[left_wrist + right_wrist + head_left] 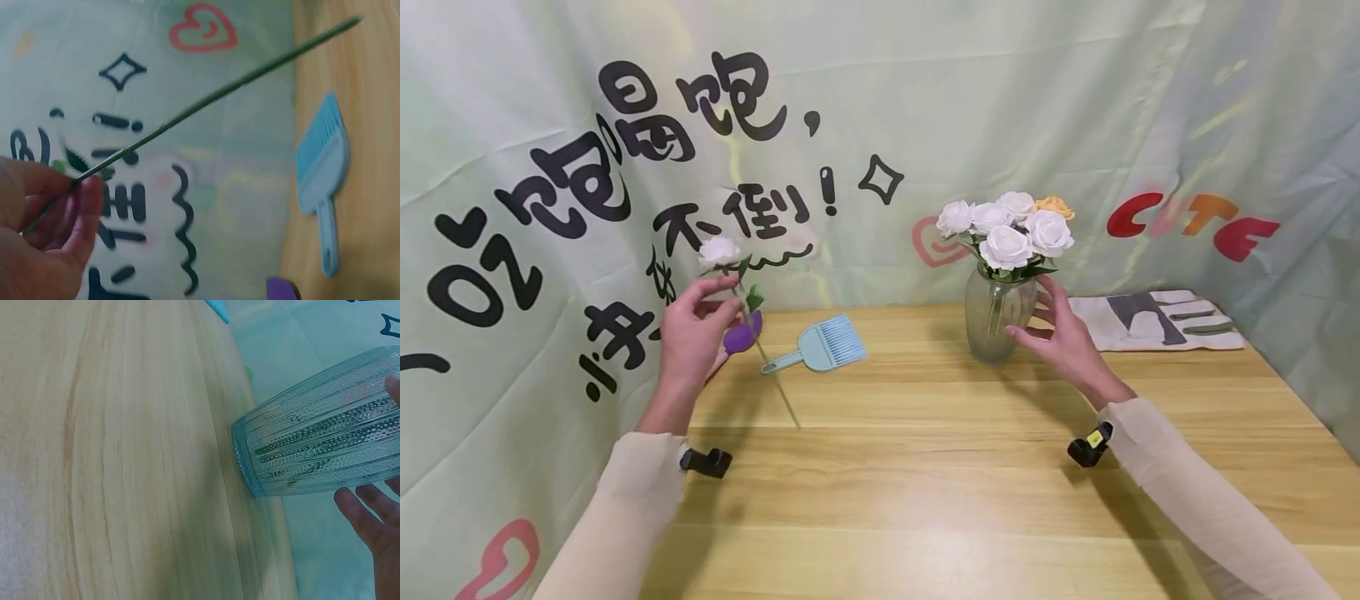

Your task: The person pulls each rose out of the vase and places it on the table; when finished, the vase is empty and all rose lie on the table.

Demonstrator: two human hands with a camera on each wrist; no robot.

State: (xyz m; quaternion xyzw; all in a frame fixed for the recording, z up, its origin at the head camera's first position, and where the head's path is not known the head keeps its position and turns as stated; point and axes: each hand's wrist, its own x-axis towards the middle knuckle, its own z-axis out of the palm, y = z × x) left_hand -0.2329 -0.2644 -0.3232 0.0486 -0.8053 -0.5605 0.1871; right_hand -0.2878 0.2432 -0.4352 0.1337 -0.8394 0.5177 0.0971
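Observation:
My left hand (696, 325) pinches the green stem (200, 111) of a single white rose (720, 251) between thumb and fingers. The bloom points up, and the stem slants down to the right over the table. On the right, a clear ribbed glass vase (992, 321) stands upright with several white roses (1006, 247) and one orange rose (1054, 207) in it. My right hand (1063, 333) holds the vase from its right side, thumb across the front and fingers along the side. In the right wrist view the thumb (394, 387) lies on the glass.
A small light-blue dustpan (829, 343) lies mid-table. Behind the rose stem is a purple item (742, 335) with a pink handle, partly covered. A white-and-grey cloth item (1157, 321) lies at the back right. A printed curtain (865, 100) hangs along the table's back and left.

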